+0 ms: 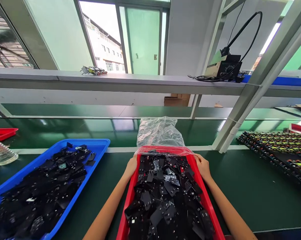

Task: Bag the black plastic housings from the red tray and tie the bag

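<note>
A red tray full of small black plastic parts lies in front of me on the green bench. My left hand is closed on the far left corner of its rim. At the far right corner, my right hand grips the rim too; the fingertips of both hands are partly hidden. A clear plastic bag stretches over the tray's far edge between my hands, its loose part lying crumpled behind.
To the left stands a blue tray of similar black parts, with stacked clear plastic trays and a red tray beyond. Black trays of small components are at right. A slanted metal post rises right of the red tray, below a shelf.
</note>
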Tool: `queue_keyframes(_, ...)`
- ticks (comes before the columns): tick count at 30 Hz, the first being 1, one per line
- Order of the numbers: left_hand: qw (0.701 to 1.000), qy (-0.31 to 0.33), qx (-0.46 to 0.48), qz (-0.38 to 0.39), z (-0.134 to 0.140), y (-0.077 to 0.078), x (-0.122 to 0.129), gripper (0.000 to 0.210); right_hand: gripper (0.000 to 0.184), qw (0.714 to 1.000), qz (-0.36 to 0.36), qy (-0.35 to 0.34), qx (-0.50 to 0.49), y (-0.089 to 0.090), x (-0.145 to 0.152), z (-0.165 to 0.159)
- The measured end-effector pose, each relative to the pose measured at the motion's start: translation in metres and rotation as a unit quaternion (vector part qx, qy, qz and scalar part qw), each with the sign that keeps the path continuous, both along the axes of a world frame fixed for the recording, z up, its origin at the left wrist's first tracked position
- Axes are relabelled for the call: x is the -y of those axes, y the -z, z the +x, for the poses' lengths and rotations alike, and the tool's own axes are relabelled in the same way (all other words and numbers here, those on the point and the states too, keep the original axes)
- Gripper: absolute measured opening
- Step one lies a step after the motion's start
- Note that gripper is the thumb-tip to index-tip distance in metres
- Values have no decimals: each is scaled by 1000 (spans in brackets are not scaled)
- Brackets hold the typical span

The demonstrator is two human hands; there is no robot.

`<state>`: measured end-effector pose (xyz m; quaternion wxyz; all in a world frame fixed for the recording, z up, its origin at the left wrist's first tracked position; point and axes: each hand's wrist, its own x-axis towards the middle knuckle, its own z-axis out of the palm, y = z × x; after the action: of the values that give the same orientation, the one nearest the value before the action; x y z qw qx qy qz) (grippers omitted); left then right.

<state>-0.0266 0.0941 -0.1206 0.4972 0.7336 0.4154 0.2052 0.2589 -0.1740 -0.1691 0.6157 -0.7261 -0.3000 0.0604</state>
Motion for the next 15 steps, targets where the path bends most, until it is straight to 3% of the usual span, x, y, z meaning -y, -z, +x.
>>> queue_keyframes(6,998,-25,2,-65,-7,-1,7,50,39,997,17,-5,-77,12,23,-22)
queue_keyframes(11,989,-38,54,-129,-27,5,36,52,38,981,94,-4,-171,22,44,-60)
queue_keyframes(15,984,-57,85,-145,-45,9,62,47,36,963,158,10,-217,22,52,-72)
